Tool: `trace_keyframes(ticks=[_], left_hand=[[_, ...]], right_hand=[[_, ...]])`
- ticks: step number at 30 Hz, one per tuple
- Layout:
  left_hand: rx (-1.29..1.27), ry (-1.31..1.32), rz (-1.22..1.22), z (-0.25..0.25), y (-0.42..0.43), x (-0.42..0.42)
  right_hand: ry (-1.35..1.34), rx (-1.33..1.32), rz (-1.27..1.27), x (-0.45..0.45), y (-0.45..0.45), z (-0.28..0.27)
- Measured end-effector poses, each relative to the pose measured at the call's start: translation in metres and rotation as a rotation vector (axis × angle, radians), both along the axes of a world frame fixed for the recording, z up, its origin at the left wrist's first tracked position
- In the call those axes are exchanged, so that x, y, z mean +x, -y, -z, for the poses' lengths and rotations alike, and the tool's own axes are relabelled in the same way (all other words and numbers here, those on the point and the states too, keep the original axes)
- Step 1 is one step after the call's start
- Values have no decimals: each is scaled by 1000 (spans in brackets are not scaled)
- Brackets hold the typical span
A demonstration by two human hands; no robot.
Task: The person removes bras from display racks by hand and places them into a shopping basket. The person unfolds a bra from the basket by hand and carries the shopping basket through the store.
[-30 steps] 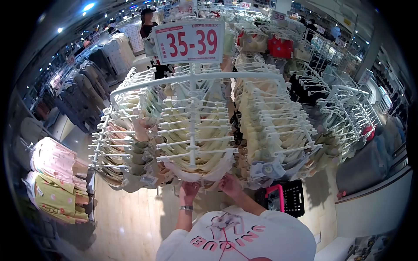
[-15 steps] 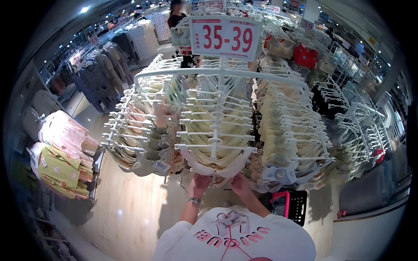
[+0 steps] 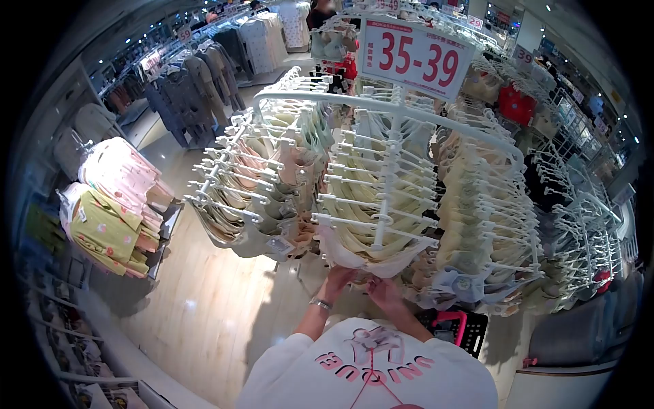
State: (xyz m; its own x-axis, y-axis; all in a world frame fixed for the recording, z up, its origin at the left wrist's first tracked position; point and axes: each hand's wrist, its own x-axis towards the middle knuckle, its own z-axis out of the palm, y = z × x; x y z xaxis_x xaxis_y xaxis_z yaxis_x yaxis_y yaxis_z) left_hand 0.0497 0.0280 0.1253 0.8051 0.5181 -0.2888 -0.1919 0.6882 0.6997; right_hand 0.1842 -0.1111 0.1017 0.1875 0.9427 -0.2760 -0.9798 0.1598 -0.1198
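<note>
A pale pink bra (image 3: 345, 251) hangs from a white hanger at the front of the middle row. My left hand (image 3: 338, 278), with a bracelet on the wrist, is closed at the bra's lower left edge. Beside it, my right hand (image 3: 383, 292) has its fingers curled in at the lower edge, right of centre. The fingertips of both hands are partly hidden by fabric. Behind the front bra, cream and pale green bras (image 3: 368, 204) hang close together on the white rack (image 3: 385, 194).
More bras (image 3: 255, 235) hang in the left row, and light ones (image 3: 470, 225) in the right row. A price sign (image 3: 415, 60) tops the rack. Below right sits a black basket (image 3: 475, 334) with a pink-edged item. Pyjamas (image 3: 112, 228) hang at the left.
The view has turned left, so the rack and sign appear further right and tilted. Both hands remain at the front bra's lower edge, now closer together.
</note>
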Motion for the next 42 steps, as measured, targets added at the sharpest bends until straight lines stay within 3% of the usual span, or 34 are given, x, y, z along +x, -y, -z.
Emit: trace_keyframes(ticks=[3,6,9,15,18,21,30,35,42], left_hand=[[-12,-33,-13,14,-4,6],[382,-72,76,9,-7,6],[199,-51,38,-1,-8,9],[315,-231,109,6,-23,16],[476,-167,59,16,-24,21],[363,-111,55,7,-22,20],[533,-165,-5,28,-25,13],[481,-180,26,29,-20,5],[396,-105,62,-11,-8,-5]], right_hand=[[108,40,5,-2,-4,1],[180,-13,-2,-1,-13,-2],[194,-125,-27,-2,-18,-10],[291,-224,-41,-3,-28,-16],[309,-258,-13,-6,-33,-17],[300,-279,-3,-12,-35,-20],[379,-284,78,-21,-39,-32],[407,-370,117,-29,-35,-29],[403,-355,186,-29,-18,-31]])
